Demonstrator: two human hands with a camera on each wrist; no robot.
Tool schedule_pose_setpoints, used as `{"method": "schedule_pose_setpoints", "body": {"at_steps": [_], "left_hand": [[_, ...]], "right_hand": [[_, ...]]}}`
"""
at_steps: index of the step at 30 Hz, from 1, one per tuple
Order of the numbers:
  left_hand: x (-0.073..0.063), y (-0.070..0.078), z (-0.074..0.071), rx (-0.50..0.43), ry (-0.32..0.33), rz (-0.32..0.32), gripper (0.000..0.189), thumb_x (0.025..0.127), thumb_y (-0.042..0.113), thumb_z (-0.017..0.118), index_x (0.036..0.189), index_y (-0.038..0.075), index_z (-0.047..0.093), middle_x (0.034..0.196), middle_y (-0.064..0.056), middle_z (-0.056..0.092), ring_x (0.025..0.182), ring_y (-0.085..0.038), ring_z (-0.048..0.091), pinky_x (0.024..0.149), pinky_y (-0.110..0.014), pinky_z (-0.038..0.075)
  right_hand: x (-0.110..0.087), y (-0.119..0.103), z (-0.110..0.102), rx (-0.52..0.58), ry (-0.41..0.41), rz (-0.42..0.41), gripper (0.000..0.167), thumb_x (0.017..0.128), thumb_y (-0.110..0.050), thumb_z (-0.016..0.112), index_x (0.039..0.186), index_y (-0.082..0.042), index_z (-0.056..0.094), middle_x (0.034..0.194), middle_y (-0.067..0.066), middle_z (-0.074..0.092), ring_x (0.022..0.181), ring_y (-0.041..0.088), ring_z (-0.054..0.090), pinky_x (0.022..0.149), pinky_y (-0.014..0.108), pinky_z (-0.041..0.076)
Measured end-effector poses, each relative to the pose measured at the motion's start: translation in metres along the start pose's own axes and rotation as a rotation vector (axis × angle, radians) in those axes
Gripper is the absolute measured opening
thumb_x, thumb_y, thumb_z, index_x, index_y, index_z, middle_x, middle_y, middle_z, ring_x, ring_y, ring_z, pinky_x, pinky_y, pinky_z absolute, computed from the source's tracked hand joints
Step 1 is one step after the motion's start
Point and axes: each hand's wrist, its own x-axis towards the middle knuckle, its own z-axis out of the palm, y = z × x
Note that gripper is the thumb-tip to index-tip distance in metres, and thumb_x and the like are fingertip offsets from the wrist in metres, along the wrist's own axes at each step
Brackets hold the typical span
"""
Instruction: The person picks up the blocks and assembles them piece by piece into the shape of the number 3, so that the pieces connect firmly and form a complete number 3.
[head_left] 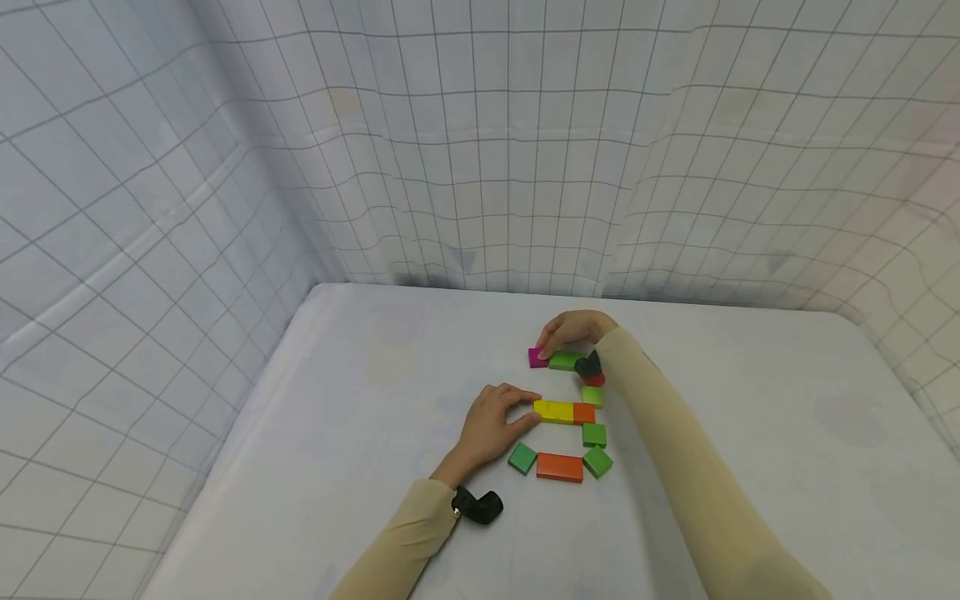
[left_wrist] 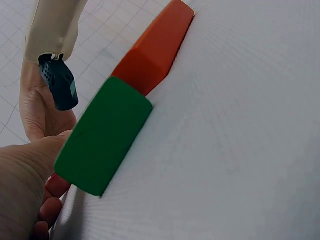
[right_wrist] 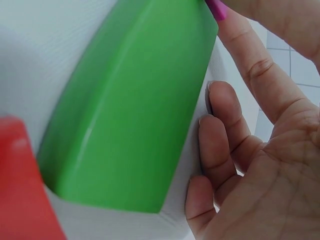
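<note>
My right hand (head_left: 576, 326) pinches a small magenta block (head_left: 537, 358) between thumb and index finger at the far end of the block layout. Right beside it lies a long green block (head_left: 566, 361), large in the right wrist view, with a red block (right_wrist: 25, 185) at its near end. My left hand (head_left: 486, 427) reaches in from the left, thumb and index finger at the two sides of a yellow block's (head_left: 555, 412) left end. An orange block (head_left: 584, 414) touches the yellow block's right end.
A light green block (head_left: 592, 396) and a green block (head_left: 594, 435) stand along the right side. Nearer are a turned green block (head_left: 597, 461), a long orange-red block (head_left: 559, 467) and a dark green block (head_left: 522, 457). Gridded white curtains (head_left: 525, 167) surround the white table (head_left: 750, 433).
</note>
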Motion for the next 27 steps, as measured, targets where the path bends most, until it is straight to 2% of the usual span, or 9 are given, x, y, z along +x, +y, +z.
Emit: {"method": "schedule_pose_setpoints", "body": {"at_steps": [8, 21, 27], "left_hand": [[0.0, -0.0008, 0.0016, 0.003, 0.008, 0.003, 0.031, 0.089, 0.034, 0.066, 0.118, 0.022, 0.068, 0.108, 0.006, 0.061, 0.093, -0.014, 0.047, 0.08, -0.03, 0.039], [0.0008, -0.0029, 0.0029, 0.009, 0.015, 0.017, 0.031, 0.089, 0.035, 0.067, 0.118, 0.022, 0.068, 0.108, 0.006, 0.061, 0.093, -0.014, 0.047, 0.079, -0.03, 0.04], [0.0006, -0.0036, 0.0041, 0.007, 0.016, 0.014, 0.031, 0.089, 0.035, 0.067, 0.118, 0.022, 0.068, 0.108, 0.006, 0.061, 0.094, -0.014, 0.047, 0.08, -0.03, 0.039]], "right_hand": [[0.0049, 0.0027, 0.0001, 0.006, 0.003, 0.007, 0.017, 0.083, -0.026, 0.073, 0.095, -0.013, 0.07, 0.113, 0.002, 0.057, 0.114, 0.024, 0.04, 0.103, 0.05, 0.023], [0.0039, 0.002, -0.0017, -0.01, 0.007, 0.003, 0.019, 0.081, -0.027, 0.075, 0.094, -0.015, 0.07, 0.123, 0.004, 0.052, 0.123, 0.025, 0.034, 0.106, 0.051, 0.017], [0.0044, 0.0035, -0.0009, -0.01, -0.002, -0.002, 0.019, 0.081, -0.026, 0.075, 0.095, -0.014, 0.07, 0.12, 0.004, 0.054, 0.122, 0.024, 0.035, 0.106, 0.05, 0.018]]}}
